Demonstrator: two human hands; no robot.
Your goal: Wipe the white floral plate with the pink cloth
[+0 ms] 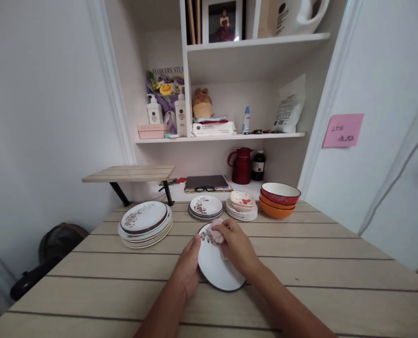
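Observation:
A white plate (217, 267) with a dark rim and a brown leaf pattern is tilted above the slatted table in front of me. My left hand (188, 265) grips its left edge, thumb on the upper face and fingers underneath. With bent fingers my right hand (239, 246) pinches a crumpled pale pink cloth (217, 231) and presses it on the plate's upper part, over the pattern. The cloth and right hand hide some of the plate's upper right. Just beyond it lies a short stack of similar patterned plates (206, 207).
A taller plate stack (145, 223) stands at the left, near a small raised wooden shelf (129, 173). Small dishes (242, 206) and stacked bowls (279, 199) are at the back right. Behind the table are a laptop (207, 182), a red jug (242, 166) and a dark bottle (258, 166).

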